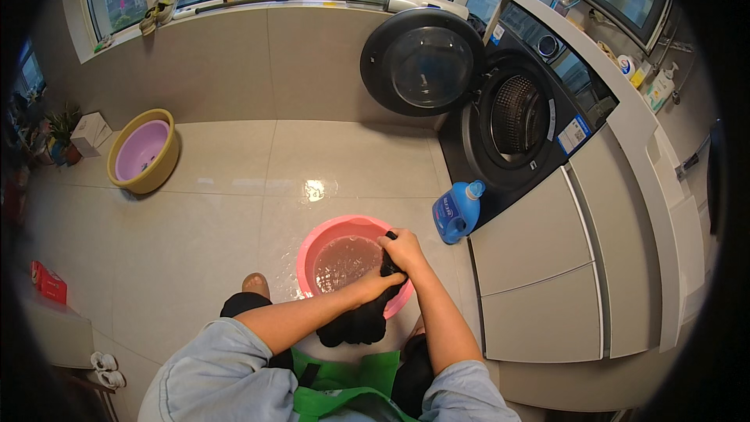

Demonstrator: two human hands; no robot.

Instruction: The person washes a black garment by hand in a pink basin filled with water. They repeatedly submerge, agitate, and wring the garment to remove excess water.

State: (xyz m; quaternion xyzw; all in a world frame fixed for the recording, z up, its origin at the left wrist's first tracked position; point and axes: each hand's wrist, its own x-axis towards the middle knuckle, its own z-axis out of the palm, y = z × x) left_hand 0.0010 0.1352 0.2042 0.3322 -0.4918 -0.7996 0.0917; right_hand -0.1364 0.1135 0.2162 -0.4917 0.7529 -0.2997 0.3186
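A pink plastic basin [319,235] with cloudy, bubbly water stands on the tiled floor in front of me. My right hand [403,251] grips one end of a dark wet cloth [354,322] over the basin's right side. Lower down on the same cloth, my left hand [378,286] is closed around it. The cloth is bunched and twisted between the two hands, and its lower part hangs over the basin's near rim.
A blue detergent bottle [458,211] stands beside a black front-loading washing machine [457,158], whose round door [430,67] hangs open. Beige cabinets [539,246] line the right. At the left, a purple basin [140,149] sits inside a yellow basin [158,179]. Water wets the floor.
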